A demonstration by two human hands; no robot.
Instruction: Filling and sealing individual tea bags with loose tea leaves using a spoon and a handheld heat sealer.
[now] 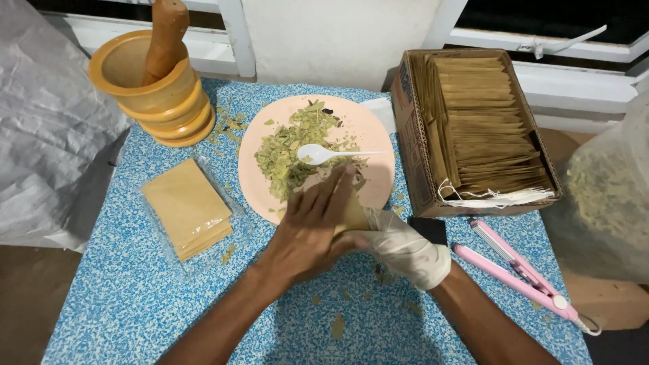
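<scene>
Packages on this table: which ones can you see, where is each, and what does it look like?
Cardboard box: right of the pink plate, brown, rectangular, open, packed with upright tan paper bags with white strings.
Clear plastic wrapper: left of the plate, flat, holding a stack of tan paper sheets.
Small tan paper bag: at the plate's near edge, between the left hand and the gloved right hand.
No screens or signs in view.

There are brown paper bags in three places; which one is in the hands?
The single bag at the plate's near edge, held between both hands. The others lie untouched: a flat stack on the left, and rows in the box.
</scene>
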